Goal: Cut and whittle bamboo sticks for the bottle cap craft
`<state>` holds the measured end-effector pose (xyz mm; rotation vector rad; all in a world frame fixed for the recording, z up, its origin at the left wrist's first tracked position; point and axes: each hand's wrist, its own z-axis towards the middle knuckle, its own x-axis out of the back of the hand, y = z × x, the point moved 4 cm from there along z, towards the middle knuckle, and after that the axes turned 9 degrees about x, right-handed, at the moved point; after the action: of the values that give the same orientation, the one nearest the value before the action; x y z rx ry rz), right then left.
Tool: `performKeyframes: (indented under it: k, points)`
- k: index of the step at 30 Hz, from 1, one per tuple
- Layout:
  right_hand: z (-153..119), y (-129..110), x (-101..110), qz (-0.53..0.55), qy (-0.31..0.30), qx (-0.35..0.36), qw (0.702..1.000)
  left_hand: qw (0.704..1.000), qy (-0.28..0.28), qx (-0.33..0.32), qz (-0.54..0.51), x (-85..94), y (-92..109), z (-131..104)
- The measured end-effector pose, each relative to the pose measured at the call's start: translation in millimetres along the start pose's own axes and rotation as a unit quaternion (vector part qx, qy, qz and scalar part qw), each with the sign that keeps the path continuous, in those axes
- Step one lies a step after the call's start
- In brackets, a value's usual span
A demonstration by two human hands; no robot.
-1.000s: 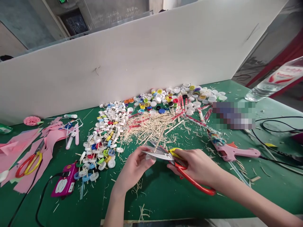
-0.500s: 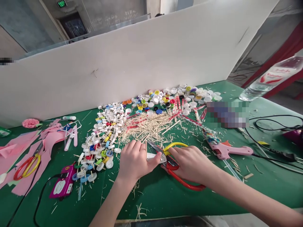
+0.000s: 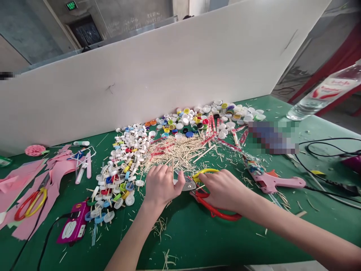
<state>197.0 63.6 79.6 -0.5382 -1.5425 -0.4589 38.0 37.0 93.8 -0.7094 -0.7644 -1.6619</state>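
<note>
My right hand (image 3: 225,188) is closed around the handles of the scissors (image 3: 189,184), one loop yellow and the other red. Their metal blades point left, partly hidden behind my left thumb. My left hand (image 3: 161,184) is closed on a thin wooden stick (image 3: 172,165) that stands up past the fingers; its lower end is hidden. Something white shows beside that thumb, too covered to name. A short pale sliver lies by the scissors' pivot. Just beyond both hands spreads a heap of wooden sticks and splinters (image 3: 183,150).
Bottle caps with sticks (image 3: 131,150) pile up at left, loose caps (image 3: 180,126) behind. A pink glue gun (image 3: 278,183) lies right, a water bottle (image 3: 324,92) beyond. Left are a magenta box (image 3: 73,224), pink paper (image 3: 63,165) and other scissors (image 3: 34,203). A white board (image 3: 141,86) stands behind.
The scissors' blades have swung lower and now sit behind my left thumb. Both hands have shifted slightly, and the wooden stick stands higher above my left fingers.
</note>
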Motion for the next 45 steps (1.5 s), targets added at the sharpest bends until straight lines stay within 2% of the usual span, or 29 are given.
performKeyframes:
  k: [3, 5, 8, 10, 12, 16, 18, 22, 25, 27, 29, 32, 35, 37, 40, 42, 45]
  points:
    - [4.8, 5.6, -3.1, 0.003, -0.019, -0.009, 1.000, 0.999, -0.026, 0.012, -0.015, -8.5, -3.6, 7.4]
    - [5.5, 9.9, -4.7, 0.007, -0.018, -0.024, 1.000, 0.997, -0.066, 0.024, -0.040, -10.7, -7.1, 10.1]
    - [2.6, 18.5, -6.6, 0.043, -0.022, -0.068, 0.997, 0.982, -0.120, 0.096, -0.113, -5.3, -16.4, 5.7]
    - [-0.4, 24.1, -7.8, 0.088, -0.032, -0.102, 0.990, 0.953, -0.143, 0.202, -0.177, -1.0, -24.9, -3.5]
    - [-2.2, 27.1, -8.5, 0.132, -0.041, -0.116, 0.983, 0.910, -0.184, 0.276, -0.246, -2.0, -26.9, -14.1]
    - [-1.5, 25.2, -6.0, 0.195, -0.037, -0.093, 0.976, 0.831, -0.260, 0.324, -0.369, -13.0, -17.2, -23.2]
    - [-1.8, 23.9, -3.7, 0.208, -0.032, -0.083, 0.974, 0.821, -0.265, 0.329, -0.385, -15.9, -15.3, -22.3]
    - [-7.8, 29.0, -6.1, 0.221, -0.047, -0.103, 0.969, 0.864, -0.226, 0.345, -0.290, -12.7, -28.8, -23.1]
    - [-14.8, 43.5, -15.5, 0.230, -0.062, -0.158, 0.958, 0.893, -0.172, 0.362, -0.205, -5.7, -45.4, -28.0]
    - [-17.3, 54.4, -19.2, 0.222, -0.050, -0.170, 0.959, 0.908, -0.148, 0.349, -0.177, -1.7, -51.3, -30.3]
    - [-16.8, 60.6, -15.1, 0.196, -0.013, -0.134, 0.971, 0.923, -0.139, 0.318, -0.163, 0.4, -51.8, -31.5]
    - [-14.0, 56.2, 7.1, 0.117, 0.084, -0.072, 0.987, 0.943, -0.139, 0.267, -0.143, 0.5, -47.3, -32.8]
    - [-9.0, 33.0, 36.8, 0.028, 0.226, -0.024, 0.973, 0.959, -0.141, 0.208, -0.129, -0.5, -40.2, -33.7]
    - [-0.8, 11.6, 45.2, -0.011, 0.266, 0.033, 0.963, 0.969, -0.141, 0.160, -0.124, -0.1, -33.5, -33.2]
    - [18.1, -8.6, 32.8, -0.036, 0.196, 0.085, 0.976, 0.981, -0.125, 0.101, -0.112, 3.0, -22.4, -30.8]
    - [28.1, -11.8, 19.5, -0.020, 0.148, 0.087, 0.985, 0.987, -0.104, 0.081, -0.089, 5.1, -16.1, -29.1]
    - [34.2, -10.5, 7.7, 0.005, 0.122, 0.080, 0.989, 0.993, -0.077, 0.074, -0.043, 4.3, -9.9, -28.5]
